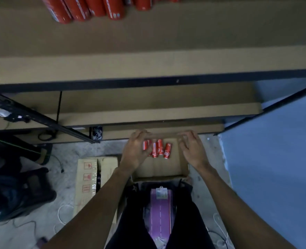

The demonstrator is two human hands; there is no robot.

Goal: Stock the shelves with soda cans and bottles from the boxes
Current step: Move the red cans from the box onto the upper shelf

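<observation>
An open cardboard box sits on the floor in front of my legs, below the shelf unit. Several red soda cans lie at its far end. My left hand hovers over the box's left side, fingers relaxed, partly covering the leftmost can. Over the box's right edge is my right hand, fingers loosely spread and holding nothing. Red cans stand in a row at the back of the upper shelf.
A lower shelf board lies beneath the upper one. A second, closed cardboard box lies on the floor at the left. Dark bags and cables sit at far left. A blue wall bounds the right side.
</observation>
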